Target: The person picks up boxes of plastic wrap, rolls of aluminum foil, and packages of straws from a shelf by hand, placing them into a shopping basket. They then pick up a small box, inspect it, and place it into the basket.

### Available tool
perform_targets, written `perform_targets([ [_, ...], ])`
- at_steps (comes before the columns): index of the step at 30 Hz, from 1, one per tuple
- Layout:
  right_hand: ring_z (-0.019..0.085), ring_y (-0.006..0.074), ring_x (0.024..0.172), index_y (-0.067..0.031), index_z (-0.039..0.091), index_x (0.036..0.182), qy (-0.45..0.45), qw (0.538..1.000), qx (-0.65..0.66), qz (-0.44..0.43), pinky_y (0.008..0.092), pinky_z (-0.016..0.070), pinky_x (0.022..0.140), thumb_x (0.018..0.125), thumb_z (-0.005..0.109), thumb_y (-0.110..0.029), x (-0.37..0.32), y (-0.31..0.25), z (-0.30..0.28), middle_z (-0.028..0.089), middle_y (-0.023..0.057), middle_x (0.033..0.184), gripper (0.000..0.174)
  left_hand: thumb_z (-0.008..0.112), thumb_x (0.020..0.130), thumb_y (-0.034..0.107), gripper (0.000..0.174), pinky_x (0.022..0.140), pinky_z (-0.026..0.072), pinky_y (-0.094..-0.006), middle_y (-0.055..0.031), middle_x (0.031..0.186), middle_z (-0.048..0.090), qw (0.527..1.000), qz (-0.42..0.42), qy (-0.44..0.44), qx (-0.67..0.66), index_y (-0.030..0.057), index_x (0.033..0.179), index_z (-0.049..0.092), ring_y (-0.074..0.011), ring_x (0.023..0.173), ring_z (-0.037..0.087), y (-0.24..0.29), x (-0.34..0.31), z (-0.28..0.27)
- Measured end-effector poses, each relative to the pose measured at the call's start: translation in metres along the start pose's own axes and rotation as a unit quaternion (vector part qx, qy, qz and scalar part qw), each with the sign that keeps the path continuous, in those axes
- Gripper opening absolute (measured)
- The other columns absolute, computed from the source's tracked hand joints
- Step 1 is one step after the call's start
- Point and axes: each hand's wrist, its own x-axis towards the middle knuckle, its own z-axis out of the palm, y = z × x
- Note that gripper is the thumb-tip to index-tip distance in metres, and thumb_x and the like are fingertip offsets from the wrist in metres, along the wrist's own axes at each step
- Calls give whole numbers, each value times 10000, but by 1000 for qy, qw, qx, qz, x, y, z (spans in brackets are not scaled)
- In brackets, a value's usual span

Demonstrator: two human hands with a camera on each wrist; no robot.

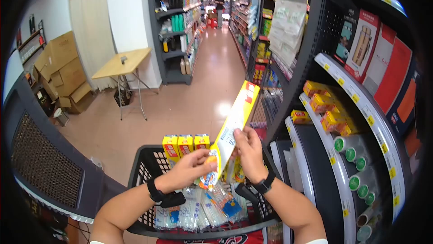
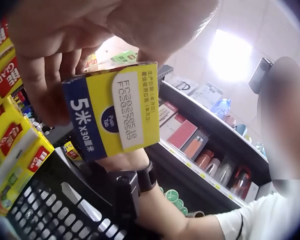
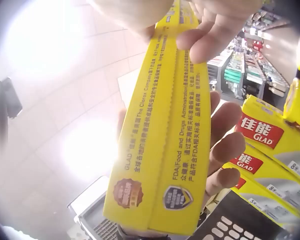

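A long yellow Glad box (image 1: pixel 235 117) is held slantwise over a black shopping basket (image 1: pixel 140 163). My left hand (image 1: pixel 191 165) grips its lower end, thumb lying across the side. Higher up, my right hand (image 1: pixel 251 150) holds it with the thumb on its pale printed face. The left wrist view shows the box's end flap (image 2: pixel 132 112), marked 5米 x 30厘米 with a date stamp. Small print and two badges cover the yellow side (image 3: pixel 162 150) in the right wrist view. Several upright Glad boxes (image 1: pixel 185 145) stand in the basket, beside clear plastic packets (image 1: pixel 191 210).
Shelves on the right carry small yellow boxes (image 1: pixel 333 120), green-ended rolls (image 1: pixel 350 155) and boxed flasks (image 1: pixel 362 41). A folding table (image 1: pixel 126 63) and cardboard cartons (image 1: pixel 63 68) stand at the left. Down the aisle is a person (image 1: pixel 219 5).
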Motion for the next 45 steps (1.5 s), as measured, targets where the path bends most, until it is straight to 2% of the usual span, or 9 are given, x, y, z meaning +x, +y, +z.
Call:
perform_targets([
  [6, 601, 114, 655, 40, 487, 1342, -47, 997, 53, 24, 277, 543, 647, 1106, 378, -460, 5, 10, -10, 657, 91, 934, 564, 622, 1033, 247, 507, 972, 523, -301, -109, 1257, 664, 996, -20, -12, -89, -59, 1410, 474, -135, 1107, 653, 8, -2, -6],
  [11, 608, 113, 656, 58, 520, 1341, -52, 997, 25, 54, 278, 561, 670, 1113, 324, -463, 5, 11, -10, 676, 124, 1018, 601, 556, 1057, 319, 468, 964, 558, -348, -131, 1277, 677, 967, -40, -21, -251, -11, 1387, 525, -189, 1119, 696, 11, -2, -10],
  [18, 598, 100, 655, 64, 549, 1296, -76, 995, -35, 49, 260, 549, 644, 1118, 320, -447, 2, 10, -9, 663, 118, 1007, 588, 538, 1064, 346, 471, 973, 561, -388, -131, 1288, 680, 952, -27, -10, -304, 9, 1393, 528, -223, 1121, 700, 10, -1, -12],
  [20, 595, 94, 653, 64, 555, 1283, -81, 995, -42, 51, 256, 545, 638, 1118, 325, -446, 2, 11, -10, 673, 118, 993, 584, 554, 1057, 327, 476, 995, 551, -409, -127, 1371, 647, 948, -33, -29, -315, 67, 1452, 508, -229, 1186, 677, 9, -1, -16],
  [24, 591, 90, 650, 61, 567, 1267, -89, 993, -57, 52, 245, 538, 637, 1117, 336, -445, 1, 10, -9, 684, 107, 954, 576, 591, 1040, 336, 497, 985, 557, -403, -125, 1362, 651, 945, -15, -41, -323, 67, 1449, 508, -225, 1176, 682, 5, 1, -20],
  [36, 603, 94, 653, 32, 611, 1240, -174, 976, -121, 55, 230, 493, 622, 1089, 454, -425, -5, 13, -7, 685, 59, 907, 507, 693, 995, 313, 558, 972, 548, -332, -124, 1248, 660, 982, 17, 35, -184, -41, 1365, 471, -173, 1118, 670, 6, 2, -20],
  [41, 592, 88, 702, 43, 545, 1294, -258, 952, -146, 78, 243, 490, 629, 1051, 586, -311, -10, 19, -3, 647, 52, 923, 432, 777, 935, 272, 745, 1023, 511, -335, -172, 1276, 632, 989, 60, 92, -94, -90, 1439, 366, -204, 1184, 628, 3, 4, -18],
  [42, 594, 87, 741, 47, 497, 1329, -264, 950, -122, 113, 247, 493, 637, 1019, 652, -268, -10, 18, -4, 638, 55, 945, 468, 777, 935, 272, 745, 1023, 511, -335, -172, 1276, 632, 990, 61, 91, -94, -90, 1439, 366, -204, 1184, 628, 6, 3, -17],
  [45, 607, 84, 767, 50, 441, 1396, -260, 950, -136, 107, 244, 495, 638, 996, 687, -238, -14, 19, 1, 638, 59, 959, 551, 778, 936, 260, 748, 1023, 509, -344, -178, 1288, 627, 990, 67, 111, -59, -92, 1443, 355, -210, 1188, 625, 9, 1, -14],
])
